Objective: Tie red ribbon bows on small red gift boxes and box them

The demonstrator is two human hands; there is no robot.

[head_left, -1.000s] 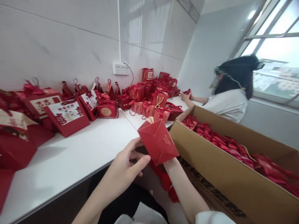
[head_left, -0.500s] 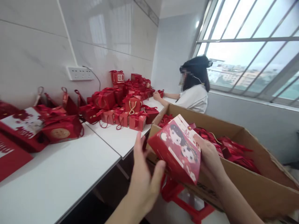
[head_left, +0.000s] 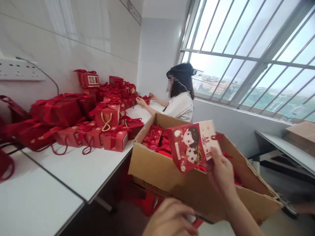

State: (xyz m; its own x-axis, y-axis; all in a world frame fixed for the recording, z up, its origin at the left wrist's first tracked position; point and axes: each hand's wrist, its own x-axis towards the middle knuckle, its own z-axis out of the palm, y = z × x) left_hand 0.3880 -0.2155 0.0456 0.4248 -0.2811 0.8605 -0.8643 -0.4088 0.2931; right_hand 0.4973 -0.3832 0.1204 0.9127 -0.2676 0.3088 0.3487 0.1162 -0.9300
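My right hand [head_left: 222,172] grips a red and cream gift box [head_left: 190,146] by its cream end, near a small tab. Two cartoon figures are printed on the box's red face. It is held up over the cardboard carton [head_left: 157,164], whose inside holds several red ribboned boxes [head_left: 154,136]. Low in the view and slightly blurred is my left hand [head_left: 169,218]. Its fingers are loosely bent and apart with nothing in them, below the carton's near side.
Several red gift boxes [head_left: 115,139] with ribbons and cord handles crowd the white table [head_left: 49,180] on the left. A co-worker [head_left: 180,95] in a white top sits beyond the carton, hands on a red box. Something red [head_left: 149,203] shows beneath the carton.
My left hand has left the gift box and dropped toward the bottom. My right hand has raised and turned the box over the carton. The view has swung right.
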